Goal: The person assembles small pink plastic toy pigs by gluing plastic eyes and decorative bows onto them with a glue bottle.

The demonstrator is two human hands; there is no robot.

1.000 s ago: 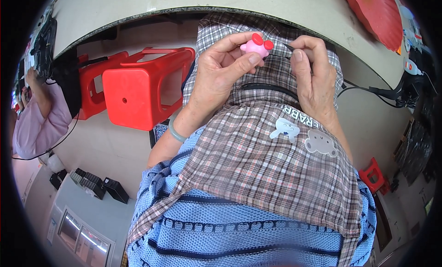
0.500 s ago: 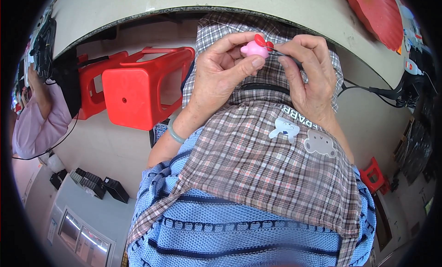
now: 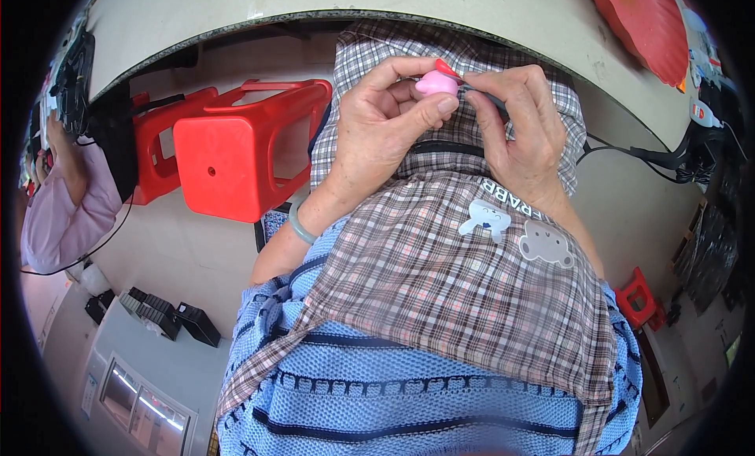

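Note:
A small, rounded pink figurine point(image 3: 436, 84) is pinched between the thumb and fingers of my left hand point(image 3: 377, 118). A red piece point(image 3: 446, 67) shows at its upper side, partly covered by fingers. Right beside it, my right hand point(image 3: 528, 133) grips a thin dark tool point(image 3: 497, 104) between thumb and forefinger, its tip at the figurine's right side. The tool's kind is hard to make out, as my fingers cover much of it. Both hands are raised over my plaid apron point(image 3: 448, 267), near the table edge.
A pale table point(image 3: 314, 1) curves across the far side, with a red tray-like thing point(image 3: 641, 27) at its right. Red plastic stools point(image 3: 216, 169) stand on my left, and another red stool point(image 3: 637, 299) at far right. A person in a pink sleeve point(image 3: 75, 208) sits at left.
The figurine has turned in my left fingers, so less of its red piece shows. My right hand has shifted slightly left, closer to it.

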